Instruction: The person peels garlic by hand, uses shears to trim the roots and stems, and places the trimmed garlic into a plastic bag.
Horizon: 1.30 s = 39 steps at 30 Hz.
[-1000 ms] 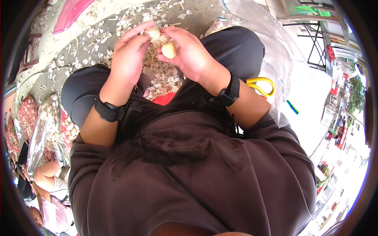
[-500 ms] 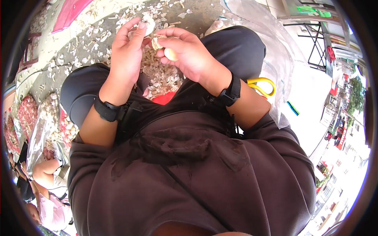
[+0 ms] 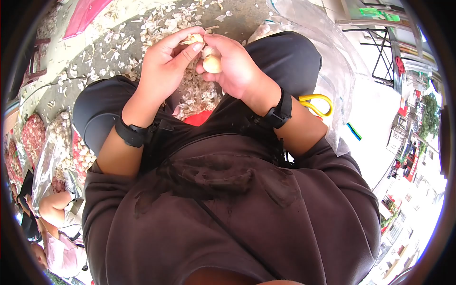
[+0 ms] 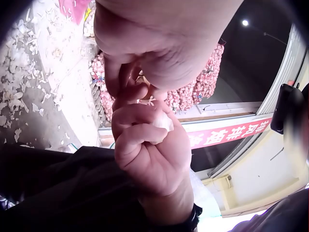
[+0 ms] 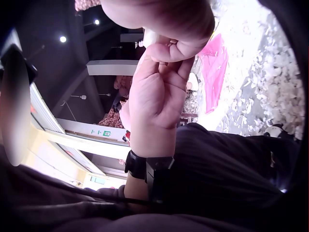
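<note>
garlic bit is up high btwn both hands, over the gap btwn the person's legs. left hand pinches it w/ thumb & finger. right hand has its fingertips right by it, & that hand also holds a fat smooth clove, tucked by its curled fingers. below is a pile of skins w/ red stuff next to it, & more thin bits lie on the gray floor.

what could go wrong: the clove could slip out, prob b/c the right hand has 2 jobs, & it'd drop in the skins & be hard to spot. if the left thumb pushes too hard, the garlic bit could pop away or get squished. can't tell how tight either hand grips, b/c fingers block the view.
</note>
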Each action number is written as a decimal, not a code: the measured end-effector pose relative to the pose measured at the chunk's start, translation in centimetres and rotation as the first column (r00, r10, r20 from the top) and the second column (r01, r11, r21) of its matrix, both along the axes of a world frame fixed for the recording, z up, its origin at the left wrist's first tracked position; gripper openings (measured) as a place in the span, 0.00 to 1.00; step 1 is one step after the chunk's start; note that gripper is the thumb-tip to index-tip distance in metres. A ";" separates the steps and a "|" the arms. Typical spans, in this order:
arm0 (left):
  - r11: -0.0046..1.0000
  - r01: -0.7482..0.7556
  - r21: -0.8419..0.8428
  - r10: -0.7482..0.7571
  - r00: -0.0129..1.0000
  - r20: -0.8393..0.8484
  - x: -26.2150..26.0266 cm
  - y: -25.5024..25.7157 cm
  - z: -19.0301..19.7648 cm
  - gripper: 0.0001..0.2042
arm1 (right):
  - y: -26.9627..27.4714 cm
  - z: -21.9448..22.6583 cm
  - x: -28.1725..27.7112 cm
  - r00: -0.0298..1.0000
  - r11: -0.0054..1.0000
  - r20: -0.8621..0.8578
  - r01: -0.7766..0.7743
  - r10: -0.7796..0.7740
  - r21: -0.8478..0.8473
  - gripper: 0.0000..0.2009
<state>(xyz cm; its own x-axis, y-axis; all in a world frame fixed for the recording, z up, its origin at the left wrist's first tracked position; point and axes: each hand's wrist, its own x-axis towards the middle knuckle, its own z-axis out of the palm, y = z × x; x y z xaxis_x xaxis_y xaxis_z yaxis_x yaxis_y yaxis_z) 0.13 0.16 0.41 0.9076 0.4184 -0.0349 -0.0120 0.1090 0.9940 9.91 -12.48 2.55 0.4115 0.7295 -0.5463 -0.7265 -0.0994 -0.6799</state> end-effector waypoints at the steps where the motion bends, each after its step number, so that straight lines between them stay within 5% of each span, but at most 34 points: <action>1: 1.000 -0.010 -0.010 0.010 1.000 -0.017 0.0 0.1 0.1 0.15 | 0.0 0.2 -0.1 1.000 1.000 0.024 -0.018 0.018 -0.004 0.17; 8: 0.984 -0.178 0.007 0.178 0.982 0.059 -0.1 0.6 -0.7 0.09 | 0.1 0.2 -0.2 0.990 0.993 0.133 0.033 -0.047 0.111 0.16; 23: 0.984 -0.172 0.040 0.166 0.978 0.127 -0.1 1.1 -0.5 0.06 | -0.1 0.2 -0.5 0.964 0.995 0.263 -0.058 0.033 0.087 0.12; 35: 0.982 -0.176 -0.070 0.167 0.979 -0.117 0.3 0.8 -1.0 0.15 | 0.0 0.4 -0.3 0.993 0.956 -0.063 -0.076 0.098 0.285 0.09; 38: 0.858 -0.156 0.490 0.220 0.973 -0.075 0.1 0.1 -2.9 0.22 | 0.1 0.5 -0.3 0.996 0.966 0.004 -0.082 0.084 0.244 0.12; 39: 0.866 -0.142 0.480 0.203 0.976 -0.078 0.2 0.0 -2.3 0.23 | 0.1 0.5 -0.4 0.997 0.972 0.014 -0.083 0.082 0.219 0.12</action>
<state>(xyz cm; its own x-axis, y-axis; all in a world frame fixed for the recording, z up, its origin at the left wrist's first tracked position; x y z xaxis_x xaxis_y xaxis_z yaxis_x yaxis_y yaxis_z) 0.28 0.11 -1.93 0.8205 0.5629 0.0995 0.1370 -0.3627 0.9218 9.56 -12.33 3.09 0.3467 0.8630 -0.3674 -0.7187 -0.0072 -0.6952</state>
